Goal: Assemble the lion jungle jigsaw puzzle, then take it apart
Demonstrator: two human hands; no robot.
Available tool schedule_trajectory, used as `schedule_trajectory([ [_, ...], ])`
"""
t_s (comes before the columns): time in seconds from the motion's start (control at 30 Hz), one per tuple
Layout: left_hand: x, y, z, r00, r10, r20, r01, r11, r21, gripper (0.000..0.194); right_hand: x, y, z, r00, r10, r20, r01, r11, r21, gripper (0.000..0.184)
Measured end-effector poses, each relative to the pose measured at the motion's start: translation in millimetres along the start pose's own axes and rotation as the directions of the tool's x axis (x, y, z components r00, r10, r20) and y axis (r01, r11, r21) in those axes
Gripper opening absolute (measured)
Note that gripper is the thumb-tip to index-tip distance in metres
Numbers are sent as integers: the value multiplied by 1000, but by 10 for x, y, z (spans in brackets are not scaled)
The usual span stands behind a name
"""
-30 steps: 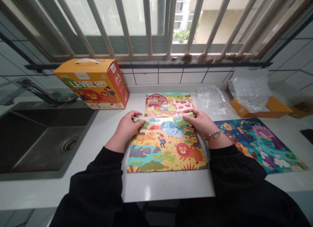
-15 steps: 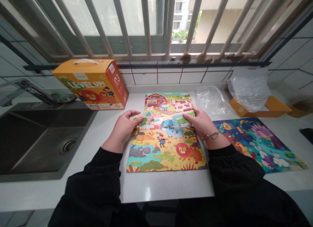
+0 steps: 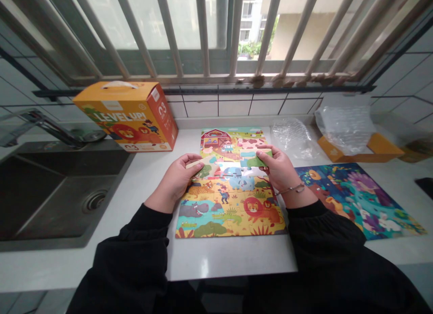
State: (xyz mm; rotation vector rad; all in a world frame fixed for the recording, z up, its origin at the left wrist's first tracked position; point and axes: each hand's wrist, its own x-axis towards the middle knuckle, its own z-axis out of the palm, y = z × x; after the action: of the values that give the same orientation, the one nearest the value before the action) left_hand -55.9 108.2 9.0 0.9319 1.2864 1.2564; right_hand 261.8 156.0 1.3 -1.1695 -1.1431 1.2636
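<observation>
My left hand (image 3: 181,175) pinches a puzzle piece (image 3: 207,166) with green foliage on it, tilted above the upper left of a safari jigsaw puzzle (image 3: 216,214). Between thumb and fingers my right hand (image 3: 274,166) grips another puzzle piece (image 3: 249,159), green and blue, over the puzzle's upper right. Lions, a hippo, a crocodile and an elephant show on the safari puzzle, whose upper part is partly hidden by the held pieces. Just behind it lies a farm puzzle (image 3: 233,140) with a red barn and a cow.
An orange puzzle box (image 3: 135,120) stands at the back left beside a sink (image 3: 37,192) with a faucet (image 3: 50,129). To the right lie a dark blue forest puzzle (image 3: 358,201), clear plastic wrap (image 3: 292,136) and an orange box tray (image 3: 375,147). Window bars (image 3: 204,34) rise behind.
Both held pieces have been raised slightly. The left one has moved a little right, and the right piece has turned more level, showing more of the elephant beneath.
</observation>
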Motion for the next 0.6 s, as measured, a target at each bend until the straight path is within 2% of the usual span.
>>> schedule_trajectory([
  [0.2, -21, -83, 35, 997, -19, 75, 16, 999, 42, 47, -75, -18, 92, 989, 40, 141, -42, 999, 16, 65],
  [0.3, -64, -132, 139, 988, 27, 149, -33, 999, 43, 43, -134, 29, 183, 979, 13, 204, 5, 996, -90, 61],
  [0.37, -102, -148, 219, 977, 47, 207, -55, 998, 33, 43, -170, 65, 244, 971, -15, 239, 70, 972, -224, 55],
  [0.47, -156, -148, 307, 965, 64, 255, -68, 998, 7, 42, -190, 114, 310, 967, -41, 252, 142, 906, -398, 49],
  [0.6, -183, -141, 335, 962, 69, 265, -69, 998, -6, 41, -155, 185, 339, 973, -76, 219, 161, 901, -402, 50],
])
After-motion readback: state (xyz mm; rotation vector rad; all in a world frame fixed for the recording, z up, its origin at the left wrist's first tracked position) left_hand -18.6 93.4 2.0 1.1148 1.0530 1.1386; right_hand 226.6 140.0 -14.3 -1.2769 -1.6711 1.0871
